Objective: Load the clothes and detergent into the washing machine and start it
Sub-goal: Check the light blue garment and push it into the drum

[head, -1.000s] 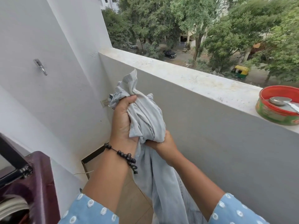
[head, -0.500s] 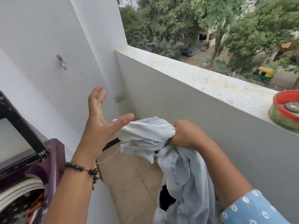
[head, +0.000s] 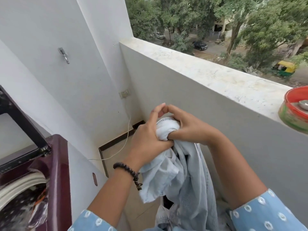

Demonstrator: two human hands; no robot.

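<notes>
Here, in the head view, both hands meet in the middle of the picture around a pale blue cloth (head: 181,177). The left hand (head: 148,135) holds the bunched top of the cloth, with its fingers (head: 155,112) curled over the bundle from the left. The right hand (head: 188,127) holds the same bundle from the right, with its fingers (head: 173,110) curled over the top. The fingertips of the two hands touch above the cloth. The rest of the cloth hangs down between the two arms, toward the bottom of the picture.

A dark bead bracelet (head: 127,170) sits on the left wrist. Both arms wear a light blue sleeve (head: 266,212) with small white spots.

The washing machine (head: 58,164) is at the lower left, dark purple on top, and its lid (head: 18,117) stands open. Some clothes (head: 21,207) lie inside its tub. The cloth in the hands is well apart from the machine, to its right.

A low wall (head: 208,75) runs along the right side. On top of it, at the far right edge, sits a red and green tin (head: 293,114) with a metal spoon (head: 302,104) resting in it. A thin white wire (head: 126,139) hangs from a socket (head: 124,93) in the corner down to the floor (head: 116,157)
</notes>
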